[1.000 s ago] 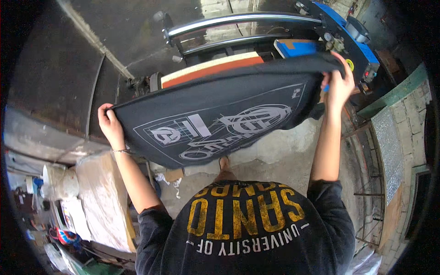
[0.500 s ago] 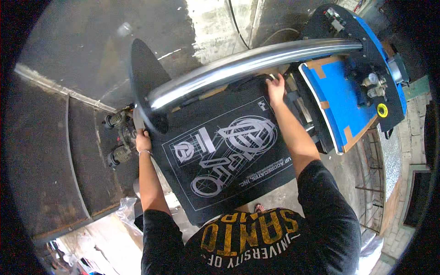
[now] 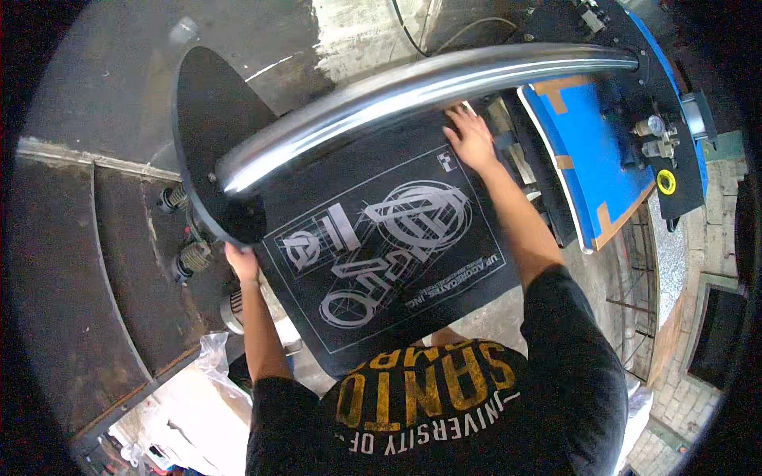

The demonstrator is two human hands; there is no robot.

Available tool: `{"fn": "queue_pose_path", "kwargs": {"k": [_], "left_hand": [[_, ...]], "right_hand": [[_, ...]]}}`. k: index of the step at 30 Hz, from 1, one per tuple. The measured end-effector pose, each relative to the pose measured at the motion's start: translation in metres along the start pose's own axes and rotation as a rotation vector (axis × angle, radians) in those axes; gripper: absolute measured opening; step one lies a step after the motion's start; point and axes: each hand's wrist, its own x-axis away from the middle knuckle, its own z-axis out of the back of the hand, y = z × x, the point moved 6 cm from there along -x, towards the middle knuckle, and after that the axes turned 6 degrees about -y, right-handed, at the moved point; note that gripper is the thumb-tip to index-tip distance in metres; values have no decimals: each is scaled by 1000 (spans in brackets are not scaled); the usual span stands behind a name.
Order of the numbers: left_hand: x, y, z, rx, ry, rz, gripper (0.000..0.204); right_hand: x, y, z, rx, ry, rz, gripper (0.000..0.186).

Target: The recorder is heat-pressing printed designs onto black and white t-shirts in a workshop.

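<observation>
The black cloth (image 3: 389,250) spreads out in front of the shiny bar (image 3: 413,86); it looks soft, light and floppy, so edges seem best to hold; the right hand (image 3: 471,140) lies loosely spread by its far right corner; the left hand's (image 3: 241,260) grip, beside the black plate (image 3: 210,131), I cannot tell.

The left hand (image 3: 240,262) is held near nine o'clock, its fingers partly hidden. The right hand (image 3: 474,143) is reached out between one and two, fingers loosely spread. The right forearm (image 3: 520,213) is angled toward eleven.
</observation>
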Motion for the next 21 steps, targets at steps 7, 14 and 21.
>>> {"fn": "queue_pose_path", "kwargs": {"k": [7, 14, 21], "left_hand": [[268, 60, -5, 1020, -487, 799, 64], [334, 102, 79, 310, -51, 628, 37], [339, 103, 78, 277, 148, 504, 38]], "right_hand": [[281, 41, 65, -63, 237, -359, 53], [420, 94, -9, -1066, -101, -793, 35], [442, 124, -20, -1241, -13, -704, 28]]}}
